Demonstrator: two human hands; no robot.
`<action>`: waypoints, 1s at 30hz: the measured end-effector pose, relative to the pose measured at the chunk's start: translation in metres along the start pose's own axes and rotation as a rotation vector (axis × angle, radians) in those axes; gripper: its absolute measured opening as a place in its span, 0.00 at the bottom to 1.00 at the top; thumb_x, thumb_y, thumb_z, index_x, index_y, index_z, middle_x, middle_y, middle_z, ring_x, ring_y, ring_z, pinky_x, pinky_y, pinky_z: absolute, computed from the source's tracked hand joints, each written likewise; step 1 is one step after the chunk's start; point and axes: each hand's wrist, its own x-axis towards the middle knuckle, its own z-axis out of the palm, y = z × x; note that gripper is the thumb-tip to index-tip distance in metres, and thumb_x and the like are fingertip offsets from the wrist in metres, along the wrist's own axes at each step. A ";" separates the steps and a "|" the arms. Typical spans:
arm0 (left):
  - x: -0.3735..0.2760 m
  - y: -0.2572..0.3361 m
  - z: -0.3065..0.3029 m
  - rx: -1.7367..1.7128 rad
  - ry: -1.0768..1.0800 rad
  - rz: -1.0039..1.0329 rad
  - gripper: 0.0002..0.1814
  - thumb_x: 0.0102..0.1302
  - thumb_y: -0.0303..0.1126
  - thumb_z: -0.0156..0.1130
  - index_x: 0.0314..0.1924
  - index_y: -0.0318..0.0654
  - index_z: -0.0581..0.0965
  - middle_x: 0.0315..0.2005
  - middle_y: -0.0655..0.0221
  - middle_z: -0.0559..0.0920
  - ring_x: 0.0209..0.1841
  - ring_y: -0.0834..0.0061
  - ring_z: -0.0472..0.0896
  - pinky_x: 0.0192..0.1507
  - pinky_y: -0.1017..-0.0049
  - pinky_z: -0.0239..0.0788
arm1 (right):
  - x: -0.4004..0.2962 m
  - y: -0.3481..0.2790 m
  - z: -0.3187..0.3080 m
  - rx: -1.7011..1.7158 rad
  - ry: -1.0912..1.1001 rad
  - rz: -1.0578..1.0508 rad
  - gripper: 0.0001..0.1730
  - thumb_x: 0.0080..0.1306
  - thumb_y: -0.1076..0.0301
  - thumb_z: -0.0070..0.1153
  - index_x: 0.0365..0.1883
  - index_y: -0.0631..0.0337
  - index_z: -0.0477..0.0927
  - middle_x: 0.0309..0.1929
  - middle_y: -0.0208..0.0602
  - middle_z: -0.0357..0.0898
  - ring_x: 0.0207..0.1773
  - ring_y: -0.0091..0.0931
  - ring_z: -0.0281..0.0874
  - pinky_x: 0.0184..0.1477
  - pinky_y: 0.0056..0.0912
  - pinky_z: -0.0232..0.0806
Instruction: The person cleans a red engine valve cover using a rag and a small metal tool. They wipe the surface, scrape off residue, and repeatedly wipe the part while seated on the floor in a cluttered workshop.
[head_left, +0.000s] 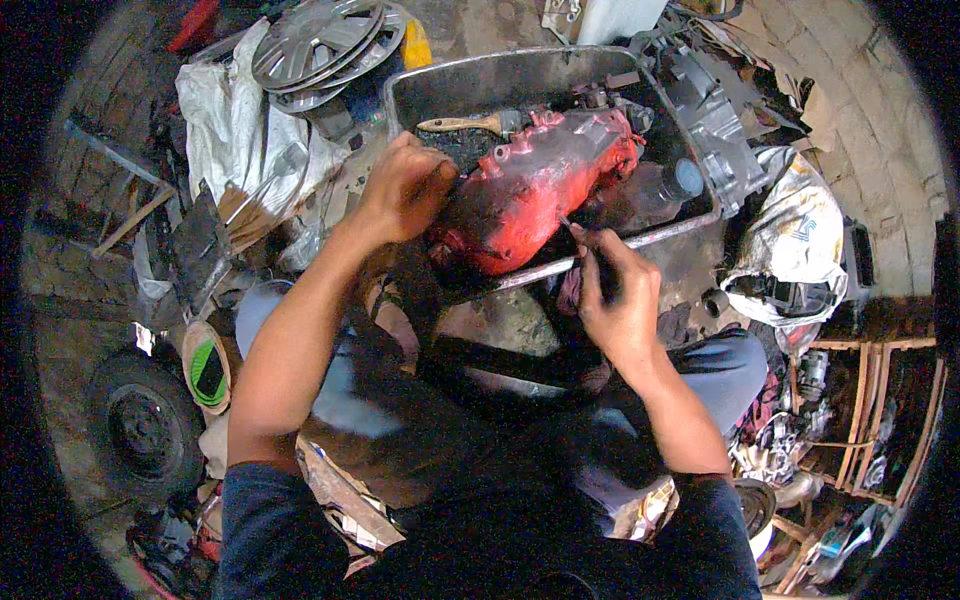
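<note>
A red-painted engine cover (536, 199), smeared with dark grime, lies slantwise in a deep metal tray (480, 75). My right hand (622, 292) pinches a thin metal tool (565, 222) between thumb and fingers. The tool's tip is at the cover's near side. With fingers curled, my left hand (409, 187) is at the cover's left end; its fingertips are hidden, so I cannot tell whether it grips anything. Behind the cover lies a paintbrush (469, 124) with a wooden handle. To the right, a clear plastic bottle (652, 187) with a blue cap lies in the tray.
Grey wheel covers (319, 45) are stacked at the back left, by a white sack (225, 127). A metal casting (716, 127) stands against the tray's right side, near another white sack (795, 225) holding parts. A tyre (146, 427) lies at the left.
</note>
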 end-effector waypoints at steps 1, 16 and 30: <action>0.001 0.000 0.000 -0.017 -0.006 -0.005 0.13 0.69 0.33 0.57 0.25 0.40 0.75 0.24 0.59 0.79 0.35 0.52 0.74 0.45 0.58 0.65 | -0.003 -0.001 0.001 -0.009 -0.017 -0.034 0.12 0.66 0.83 0.54 0.47 0.68 0.83 0.37 0.55 0.83 0.42 0.44 0.86 0.44 0.40 0.74; -0.002 -0.003 0.005 0.023 0.020 -0.063 0.08 0.67 0.33 0.63 0.29 0.44 0.82 0.27 0.63 0.83 0.37 0.54 0.77 0.44 0.57 0.69 | 0.009 0.002 0.003 -0.010 0.012 -0.078 0.17 0.61 0.84 0.57 0.49 0.64 0.82 0.35 0.53 0.81 0.42 0.50 0.83 0.44 0.47 0.73; -0.003 -0.011 0.014 0.041 0.063 0.033 0.23 0.74 0.43 0.57 0.21 0.40 0.77 0.23 0.58 0.79 0.34 0.48 0.74 0.40 0.55 0.64 | -0.005 -0.019 0.012 0.098 -0.013 -0.131 0.10 0.68 0.84 0.52 0.44 0.70 0.82 0.26 0.44 0.79 0.26 0.25 0.80 0.32 0.29 0.70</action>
